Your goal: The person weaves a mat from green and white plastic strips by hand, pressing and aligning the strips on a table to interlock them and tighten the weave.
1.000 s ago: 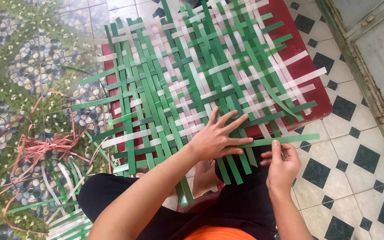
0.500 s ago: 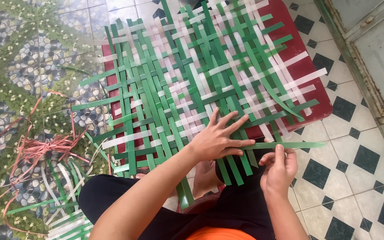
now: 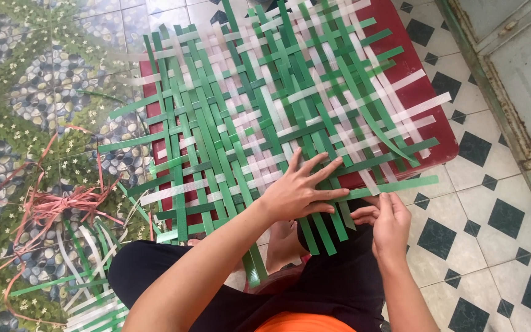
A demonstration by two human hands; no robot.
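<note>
A loose mat woven of green and white plastic strips [image 3: 265,104] lies on a red tabletop [image 3: 422,92]. My left hand [image 3: 302,190] presses flat on the mat's near edge, fingers spread. My right hand [image 3: 388,218] sits just right of it and pinches a horizontal green strip [image 3: 401,184] that runs out to the right past the weave. Ends of upright green strips [image 3: 324,230] hang toward my lap under both hands.
Pink plastic string [image 3: 50,206] and loose green and white strips [image 3: 87,289] lie on the pebble-pattern floor at left. Black and white diamond tiles [image 3: 493,215] cover the floor at right, beside a grey-green door frame [image 3: 511,86]. My black-clad legs [image 3: 314,295] are below.
My right hand has drawn the green strip leftward into the weave, so less of it sticks out on the right. The left hand has stayed pressed on the mat.
</note>
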